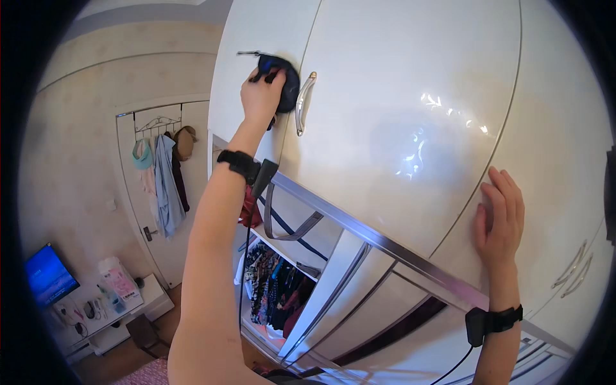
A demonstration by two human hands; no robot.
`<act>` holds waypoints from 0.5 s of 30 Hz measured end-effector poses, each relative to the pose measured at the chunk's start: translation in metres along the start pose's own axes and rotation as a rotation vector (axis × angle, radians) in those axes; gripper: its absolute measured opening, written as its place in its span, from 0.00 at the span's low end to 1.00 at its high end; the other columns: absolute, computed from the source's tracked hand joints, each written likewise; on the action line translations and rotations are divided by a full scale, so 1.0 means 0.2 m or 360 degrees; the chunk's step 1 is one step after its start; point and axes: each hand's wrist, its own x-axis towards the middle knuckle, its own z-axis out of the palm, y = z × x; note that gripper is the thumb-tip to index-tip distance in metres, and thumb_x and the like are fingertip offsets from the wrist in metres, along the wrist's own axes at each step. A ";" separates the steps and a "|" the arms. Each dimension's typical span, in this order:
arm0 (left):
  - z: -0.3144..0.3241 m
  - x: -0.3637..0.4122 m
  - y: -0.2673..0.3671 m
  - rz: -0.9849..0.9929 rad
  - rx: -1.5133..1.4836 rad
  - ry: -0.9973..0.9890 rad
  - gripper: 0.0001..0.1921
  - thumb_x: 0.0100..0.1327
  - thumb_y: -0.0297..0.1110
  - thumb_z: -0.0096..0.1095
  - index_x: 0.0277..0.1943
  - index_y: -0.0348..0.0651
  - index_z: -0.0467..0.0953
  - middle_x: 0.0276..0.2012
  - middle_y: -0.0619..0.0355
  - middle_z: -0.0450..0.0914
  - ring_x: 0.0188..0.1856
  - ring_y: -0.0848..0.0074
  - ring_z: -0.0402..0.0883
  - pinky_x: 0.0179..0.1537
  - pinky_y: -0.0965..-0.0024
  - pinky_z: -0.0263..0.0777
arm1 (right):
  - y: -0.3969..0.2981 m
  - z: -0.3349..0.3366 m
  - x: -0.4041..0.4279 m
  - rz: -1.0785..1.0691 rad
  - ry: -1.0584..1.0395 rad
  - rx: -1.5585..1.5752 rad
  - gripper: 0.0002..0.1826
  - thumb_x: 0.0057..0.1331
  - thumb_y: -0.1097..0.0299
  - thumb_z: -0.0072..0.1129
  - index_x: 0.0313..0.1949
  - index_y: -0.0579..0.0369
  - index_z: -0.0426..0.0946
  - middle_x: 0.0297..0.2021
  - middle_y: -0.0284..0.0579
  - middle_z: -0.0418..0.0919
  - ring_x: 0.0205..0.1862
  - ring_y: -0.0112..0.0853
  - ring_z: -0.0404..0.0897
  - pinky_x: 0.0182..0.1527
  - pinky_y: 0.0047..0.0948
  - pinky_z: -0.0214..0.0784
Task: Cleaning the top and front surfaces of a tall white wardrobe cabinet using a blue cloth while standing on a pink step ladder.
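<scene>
My left hand [262, 94] is raised to the upper doors of a white wardrobe, its fingers closed on a dark cloth-like item [288, 89], somewhat blurred, that lies against the glossy surface. Just right of the dark item is a curved metal door handle [304, 103]. Another metal handle [248, 53] shows partly to its upper left. Lower on the right, my right hand [501, 216] rests with its fingers against a glossy white cabinet door [553, 168], beside the seam between two doors, and holds nothing. Black straps with small cabled devices are on both forearms.
Below the upper doors runs a metal-coloured rail [332, 207]. Under it, an open section holds hanging clothes [279, 284] and a bag strap [293, 236], beside sliding panels [380, 288]. A room door [197, 240] with hanging garments, a lit screen [50, 276] and a chair [146, 334] are at left.
</scene>
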 end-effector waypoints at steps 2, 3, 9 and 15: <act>-0.01 -0.06 -0.10 0.0389 -0.0359 0.0277 0.14 0.59 0.42 0.68 0.36 0.39 0.84 0.30 0.45 0.84 0.37 0.54 0.85 0.41 0.58 0.78 | 0.00 0.02 -0.01 0.0010 0.0004 0.0022 0.20 0.55 0.81 0.56 0.49 0.57 0.76 0.59 0.47 0.76 0.63 0.47 0.73 0.64 0.43 0.65; -0.02 -0.09 -0.12 0.0396 -0.0351 0.0278 0.14 0.59 0.42 0.68 0.36 0.39 0.84 0.30 0.45 0.84 0.37 0.54 0.85 0.41 0.58 0.78 | 0.00 0.03 -0.01 0.0012 0.0006 0.0025 0.20 0.55 0.82 0.56 0.49 0.57 0.76 0.59 0.46 0.76 0.63 0.46 0.73 0.64 0.43 0.65; -0.05 -0.28 -0.21 0.0668 -0.0132 0.0222 0.06 0.58 0.33 0.69 0.33 0.39 0.83 0.32 0.49 0.86 0.34 0.59 0.85 0.38 0.65 0.77 | 0.02 -0.01 -0.03 0.0032 -0.0007 -0.0035 0.21 0.54 0.82 0.56 0.49 0.57 0.75 0.59 0.47 0.76 0.63 0.47 0.73 0.64 0.44 0.65; -0.04 -0.07 -0.11 0.1028 0.0143 0.0276 0.06 0.60 0.35 0.66 0.34 0.44 0.85 0.29 0.48 0.82 0.33 0.53 0.81 0.40 0.59 0.78 | 0.01 -0.01 -0.01 0.0021 -0.0015 -0.0035 0.20 0.54 0.81 0.57 0.49 0.57 0.76 0.59 0.47 0.76 0.63 0.47 0.73 0.64 0.43 0.65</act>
